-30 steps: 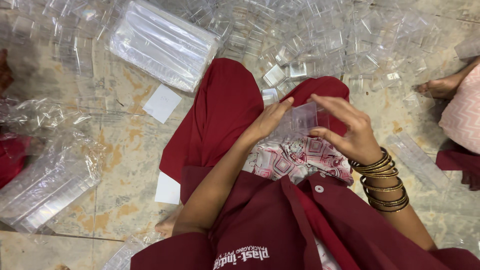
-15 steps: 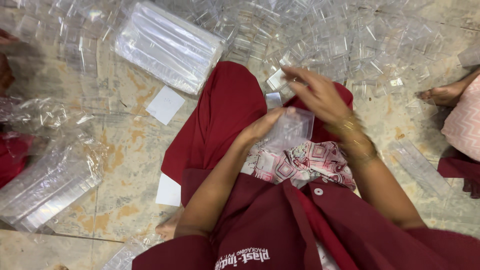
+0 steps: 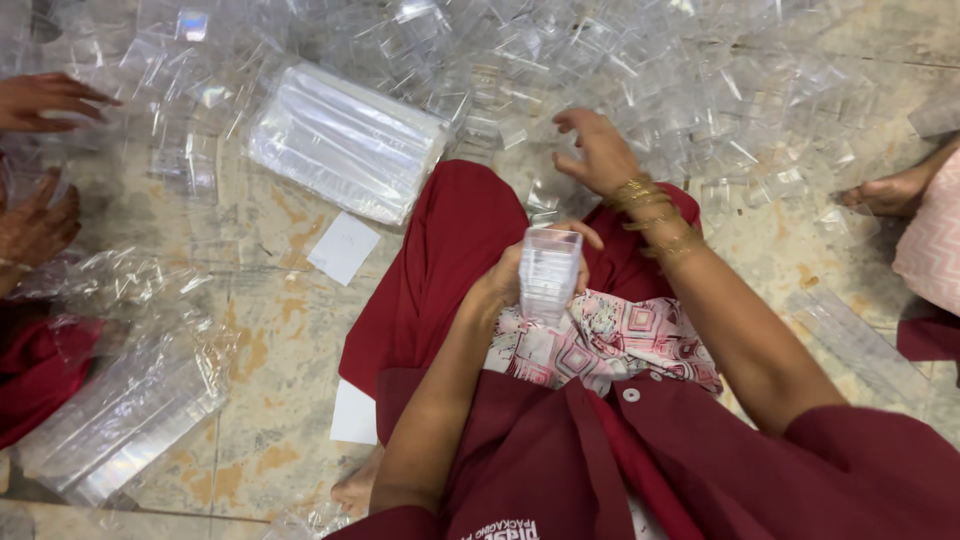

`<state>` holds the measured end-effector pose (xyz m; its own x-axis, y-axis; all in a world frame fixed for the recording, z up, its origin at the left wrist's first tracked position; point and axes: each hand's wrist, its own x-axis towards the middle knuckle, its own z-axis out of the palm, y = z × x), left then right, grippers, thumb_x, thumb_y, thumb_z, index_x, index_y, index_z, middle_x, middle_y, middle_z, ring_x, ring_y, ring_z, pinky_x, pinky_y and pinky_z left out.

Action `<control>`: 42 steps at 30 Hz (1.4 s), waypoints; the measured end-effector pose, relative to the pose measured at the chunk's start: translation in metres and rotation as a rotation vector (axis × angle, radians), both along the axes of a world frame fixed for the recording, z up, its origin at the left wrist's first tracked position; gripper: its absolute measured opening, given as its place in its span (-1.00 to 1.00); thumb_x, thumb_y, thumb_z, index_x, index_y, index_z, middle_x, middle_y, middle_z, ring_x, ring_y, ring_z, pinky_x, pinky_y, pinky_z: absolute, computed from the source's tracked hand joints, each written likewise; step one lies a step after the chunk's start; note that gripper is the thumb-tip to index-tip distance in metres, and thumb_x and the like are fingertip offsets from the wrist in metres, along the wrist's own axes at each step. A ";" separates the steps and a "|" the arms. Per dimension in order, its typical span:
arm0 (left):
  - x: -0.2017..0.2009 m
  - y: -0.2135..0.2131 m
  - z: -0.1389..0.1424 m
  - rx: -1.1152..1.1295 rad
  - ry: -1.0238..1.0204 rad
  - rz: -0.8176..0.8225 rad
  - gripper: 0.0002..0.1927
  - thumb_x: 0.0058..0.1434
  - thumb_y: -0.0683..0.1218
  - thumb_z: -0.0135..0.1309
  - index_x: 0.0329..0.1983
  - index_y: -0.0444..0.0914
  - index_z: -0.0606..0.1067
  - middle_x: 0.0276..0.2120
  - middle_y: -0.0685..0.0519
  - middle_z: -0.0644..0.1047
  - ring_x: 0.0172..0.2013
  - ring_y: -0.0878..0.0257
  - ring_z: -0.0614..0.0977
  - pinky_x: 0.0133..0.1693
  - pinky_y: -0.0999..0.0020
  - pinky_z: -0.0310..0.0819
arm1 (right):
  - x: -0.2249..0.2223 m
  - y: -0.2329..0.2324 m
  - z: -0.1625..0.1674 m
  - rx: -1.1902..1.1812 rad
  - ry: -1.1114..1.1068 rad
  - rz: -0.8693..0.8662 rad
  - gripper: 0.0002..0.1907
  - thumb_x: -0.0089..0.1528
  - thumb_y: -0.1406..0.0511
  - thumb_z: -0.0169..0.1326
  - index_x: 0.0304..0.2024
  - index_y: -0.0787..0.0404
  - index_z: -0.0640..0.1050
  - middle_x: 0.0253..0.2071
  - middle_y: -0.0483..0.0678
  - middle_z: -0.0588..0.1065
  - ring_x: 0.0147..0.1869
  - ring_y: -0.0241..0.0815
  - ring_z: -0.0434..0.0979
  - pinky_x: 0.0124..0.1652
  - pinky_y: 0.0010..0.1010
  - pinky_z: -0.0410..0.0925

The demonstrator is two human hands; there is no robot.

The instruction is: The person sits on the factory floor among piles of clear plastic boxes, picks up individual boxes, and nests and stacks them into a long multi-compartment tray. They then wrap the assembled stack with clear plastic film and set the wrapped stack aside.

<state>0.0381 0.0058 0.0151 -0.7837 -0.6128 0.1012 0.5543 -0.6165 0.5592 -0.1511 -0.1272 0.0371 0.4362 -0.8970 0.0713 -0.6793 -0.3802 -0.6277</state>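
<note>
Clear stacked boxes (image 3: 549, 272) sit gripped in left hand (image 3: 515, 275); right hand (image 3: 598, 152) hovers open over loose boxes (image 3: 640, 70).

A long clear wrapped pack of plastic pieces (image 3: 345, 142) lies on the floor — a blank white card (image 3: 343, 247) just below it.

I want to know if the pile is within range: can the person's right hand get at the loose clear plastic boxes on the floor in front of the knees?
Probably yes. The right hand is stretched out open just above the edge of the loose clear boxes, with nothing between them.
</note>
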 end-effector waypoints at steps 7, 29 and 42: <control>-0.003 -0.007 0.007 0.246 0.117 0.023 -0.16 0.34 0.49 -0.34 0.36 -0.22 0.26 -0.31 -0.31 0.56 -0.49 -0.01 0.67 -0.44 0.16 0.61 | -0.038 0.065 0.073 0.527 -0.496 -0.090 -0.67 0.38 0.30 0.05 0.19 0.24 0.53 0.05 -0.08 0.59 0.07 -0.32 0.57 -0.01 -0.45 0.50; -0.025 0.012 -0.036 0.027 -0.342 0.240 -0.26 0.56 0.33 -0.33 0.25 -0.44 0.41 -0.10 -0.14 0.59 -0.16 0.16 0.66 -0.08 0.27 0.62 | -0.035 0.152 0.174 -0.094 -0.395 -0.086 -0.51 0.30 0.23 0.27 0.24 0.23 0.51 0.11 0.02 0.57 0.08 -0.19 0.66 0.07 -0.40 0.58; -0.024 0.010 -0.009 -0.032 -0.403 0.230 -0.25 0.44 0.35 -0.24 0.11 -0.42 0.52 -0.19 -0.11 0.63 -0.24 0.18 0.69 -0.18 0.28 0.64 | -0.050 0.159 0.158 0.447 -0.814 -0.170 -0.41 0.31 0.37 0.11 0.38 0.41 0.34 0.18 0.06 0.51 0.16 -0.23 0.58 0.17 -0.37 0.48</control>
<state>0.0140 0.0157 0.0056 -0.6082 -0.7772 -0.1617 0.4097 -0.4818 0.7746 -0.2009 0.0319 0.1950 0.2647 -0.9618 -0.0693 0.0075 0.0740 -0.9972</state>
